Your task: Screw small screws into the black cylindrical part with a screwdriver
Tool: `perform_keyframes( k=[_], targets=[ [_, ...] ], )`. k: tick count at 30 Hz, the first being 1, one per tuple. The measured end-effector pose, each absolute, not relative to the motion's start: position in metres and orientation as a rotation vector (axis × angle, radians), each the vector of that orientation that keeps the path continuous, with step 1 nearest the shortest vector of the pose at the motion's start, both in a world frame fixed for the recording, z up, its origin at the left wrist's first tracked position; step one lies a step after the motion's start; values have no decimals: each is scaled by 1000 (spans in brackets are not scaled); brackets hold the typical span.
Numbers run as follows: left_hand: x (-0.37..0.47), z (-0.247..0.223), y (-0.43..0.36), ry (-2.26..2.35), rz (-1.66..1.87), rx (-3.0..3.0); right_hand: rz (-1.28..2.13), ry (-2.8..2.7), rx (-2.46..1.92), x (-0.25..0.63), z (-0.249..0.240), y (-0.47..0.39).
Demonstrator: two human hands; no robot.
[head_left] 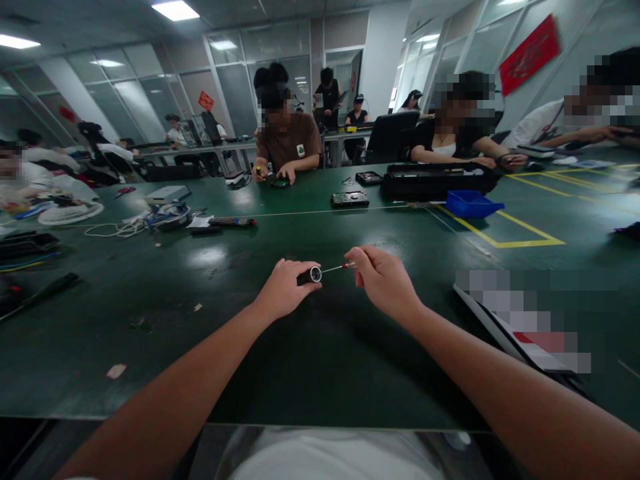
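Above the middle of the green table point(300, 360), my left hand point(287, 287) is closed around a small black cylinder point(309, 275). The cylinder's round end, with a silvery rim, faces the camera. My right hand point(377, 273) grips a screwdriver point(349, 265) by its handle, mostly hidden in the fingers; a bit of red shows at its front. Its thin shaft points left and reaches the rim of the cylinder. Whether the tip is inside or only touching cannot be made out.
A blue tray point(470, 204) and a long black case point(440, 181) stand at the back right, near a hard drive point(350, 199). Cables point(167, 217) and a dark tool point(233, 222) lie back left. Right of my arm is a laptop-like object point(520, 333). People sit opposite.
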State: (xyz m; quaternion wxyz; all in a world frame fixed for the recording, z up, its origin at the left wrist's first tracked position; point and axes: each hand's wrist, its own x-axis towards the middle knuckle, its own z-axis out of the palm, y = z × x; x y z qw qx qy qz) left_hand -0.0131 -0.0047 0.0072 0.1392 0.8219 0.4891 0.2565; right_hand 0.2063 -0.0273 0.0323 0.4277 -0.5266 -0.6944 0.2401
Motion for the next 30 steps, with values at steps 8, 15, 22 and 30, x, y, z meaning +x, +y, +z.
perform_keyframes(
  k=[8, 15, 22, 30],
  targets=[
    [-13, 8, -4, 1431, 733, 2378, 619, -1750, -1255, 208, 24, -25],
    [-13, 8, -4, 1426, 717, 2385, 712, -1649, -1193, 206, 25, -24],
    [-14, 9, -3, 1355, 726, 2452, 1213, -1112, -1059, 204, 17, -10],
    [-17, 5, 2, 1449, 696, 2476, 1203, -993, -1075, 205, 15, -8]
  ],
)
